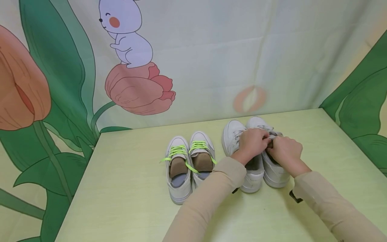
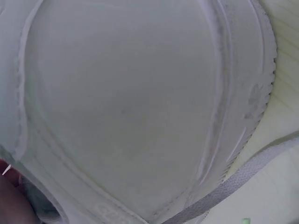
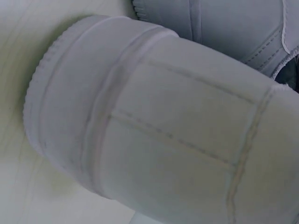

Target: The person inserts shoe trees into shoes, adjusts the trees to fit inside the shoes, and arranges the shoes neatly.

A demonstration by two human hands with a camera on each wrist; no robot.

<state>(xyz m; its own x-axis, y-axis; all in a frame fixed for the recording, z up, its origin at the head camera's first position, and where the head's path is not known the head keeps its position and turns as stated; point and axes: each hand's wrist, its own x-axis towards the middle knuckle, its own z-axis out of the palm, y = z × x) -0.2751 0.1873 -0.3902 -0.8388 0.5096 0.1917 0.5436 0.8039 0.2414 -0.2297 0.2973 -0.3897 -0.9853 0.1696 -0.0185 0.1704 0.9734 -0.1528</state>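
Note:
Two pairs of white sneakers stand side by side with their toes toward the wall. At the rightmost white sneaker (image 1: 273, 173) both hands meet over the laced opening. My left hand (image 1: 252, 143) curls its fingers at the shoelace near the top eyelets, reaching across the neighbouring white sneaker (image 1: 232, 134). My right hand (image 1: 285, 150) pinches at the same spot from the right; the fingertips of both are partly hidden. In the left wrist view, a loose shoelace (image 2: 233, 182) trails past the shoe's side, and a finger (image 2: 16, 200) shows at the opening. The right wrist view shows a sneaker heel (image 3: 182, 130).
To the left stands another pair, a left sneaker (image 1: 181, 195) and a right sneaker (image 1: 201, 137), with neon-green laces and brown tongues. The pale yellow table (image 1: 121, 188) meets a printed cloth backdrop (image 1: 205, 67) at its far edge.

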